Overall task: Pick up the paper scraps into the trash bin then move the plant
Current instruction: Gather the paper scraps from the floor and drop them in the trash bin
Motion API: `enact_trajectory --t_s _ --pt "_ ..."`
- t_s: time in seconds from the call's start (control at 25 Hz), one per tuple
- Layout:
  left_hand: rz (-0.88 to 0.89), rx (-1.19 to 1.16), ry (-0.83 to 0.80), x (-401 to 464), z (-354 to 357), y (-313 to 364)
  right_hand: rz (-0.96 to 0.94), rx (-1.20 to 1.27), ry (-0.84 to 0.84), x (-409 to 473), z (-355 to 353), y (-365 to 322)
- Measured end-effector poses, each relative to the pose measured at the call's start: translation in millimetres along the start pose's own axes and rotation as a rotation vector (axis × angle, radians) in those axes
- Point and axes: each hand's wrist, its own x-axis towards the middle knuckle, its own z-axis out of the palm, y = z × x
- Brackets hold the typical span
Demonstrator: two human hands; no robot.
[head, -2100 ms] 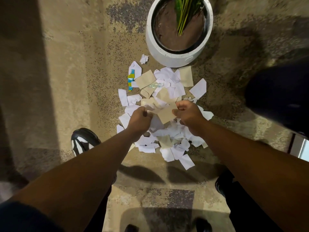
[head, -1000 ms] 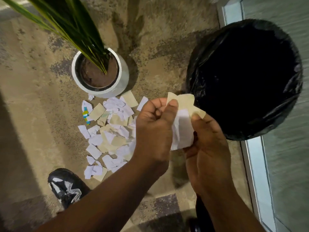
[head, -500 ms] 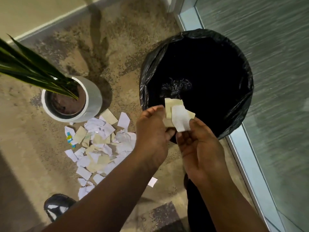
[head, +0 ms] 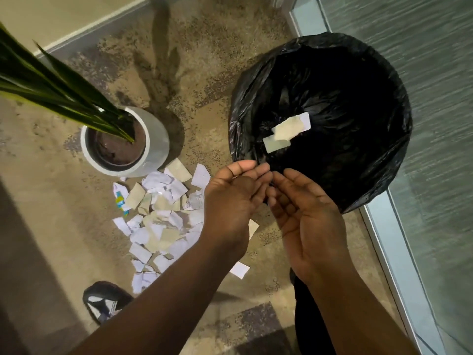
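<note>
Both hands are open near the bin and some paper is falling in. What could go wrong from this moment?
1. One scrap lies apart from the main pile, near the left arm; it could be overlooked.
2. The left hand and right hand release at the near rim of the trash bin, so light pieces may drift outside.
3. The pile touches the plant pot; scraps may hide under it.

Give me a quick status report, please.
Left hand, right hand open, empty. Few scraps in black-lined bin. White torn-paper pile beside white pot.
</note>
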Motion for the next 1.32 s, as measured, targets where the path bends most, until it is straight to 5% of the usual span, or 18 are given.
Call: enact_trajectory --t_s 0.2,0.48,0.6,0.76,1.0,1.16,1.32 --pt "0.194 0.222 0.219 9 -88 -6 0.036 -0.459 -0.206 -11 20 48" --pt "-0.028 0.64 0.525 81 -261 -23 0.111 -0.73 -0.252 -7 22 123" --pt "-0.052 0.798 0.567 108 -319 -18 0.049 -1.147 -0.154 4 17 163" --pt "-0.03 0.885 0.493 146 -372 -1 -0.077 -1.567 -0.298 73 40 214" --pt "0.224 1.325 0.256 198 -407 32 -0.333 -2.055 -0.45 191 112 250" --pt "0.372 1.452 0.161 227 -403 47 -0.375 -2.102 -0.482 217 135 263" --pt "0.307 1.728 0.057 241 -400 38 -0.252 -2.158 -0.582 215 123 279"
